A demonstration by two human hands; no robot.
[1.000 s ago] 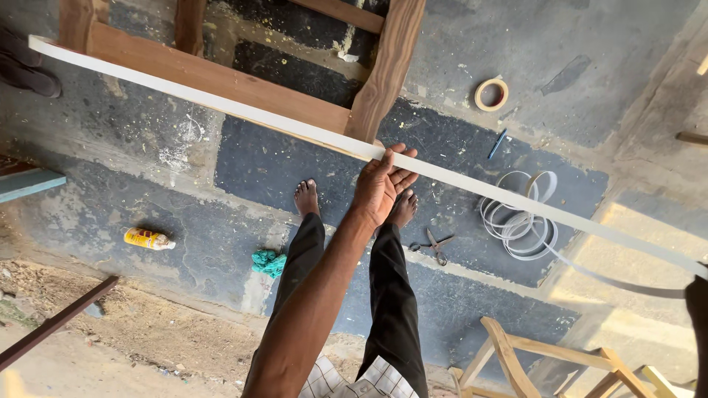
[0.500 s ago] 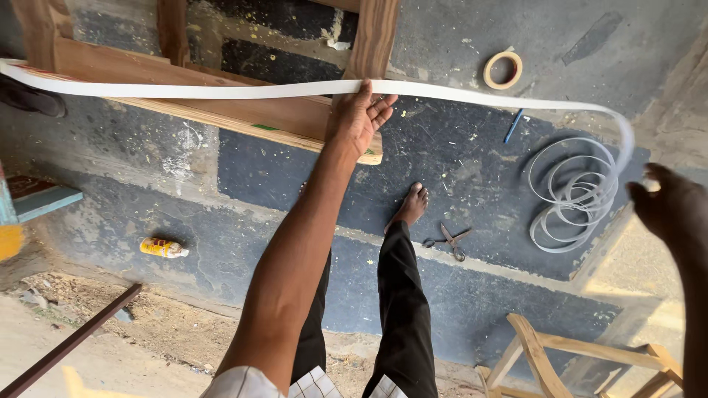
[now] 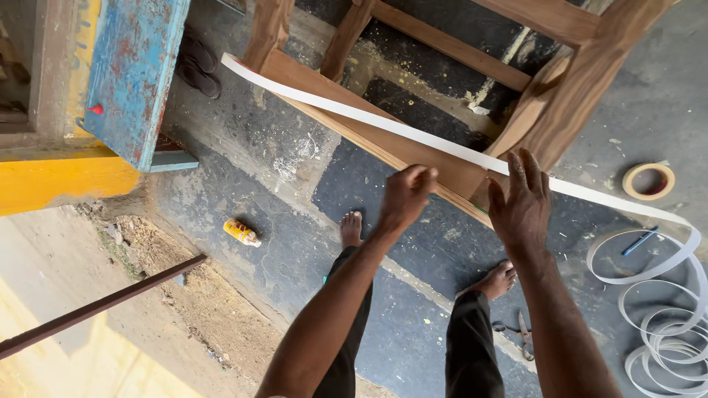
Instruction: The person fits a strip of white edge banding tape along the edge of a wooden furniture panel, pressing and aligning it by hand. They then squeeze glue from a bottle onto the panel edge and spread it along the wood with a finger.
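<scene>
A long white edging strip [image 3: 354,114] lies along the top edge of a wooden board [image 3: 383,144], part of a wooden frame [image 3: 568,81] standing on the grey concrete floor [image 3: 243,169]; the strip runs from the far left down to the right, passes the frame's leg, then curls into loose white coils [image 3: 664,324] on the floor at the near right. The left hand [image 3: 405,195] is closed in a loose fist at the board's edge, knuckles on or just under the strip, though whether the fingers actually pinch it cannot be told; the right hand [image 3: 520,203] is open, fingers spread and raised, pressing against the strip where it leaves the board. Two bare feet show below the hands; scissors [image 3: 520,332] lie just beside the right foot [image 3: 498,280]; a small yellow bottle [image 3: 242,233] lies on the floor to the left; a roll of tape [image 3: 649,180] and a blue pen [image 3: 640,241] sit at the right, near the coils; a blue-painted panel [image 3: 136,70] stands at the far left.
</scene>
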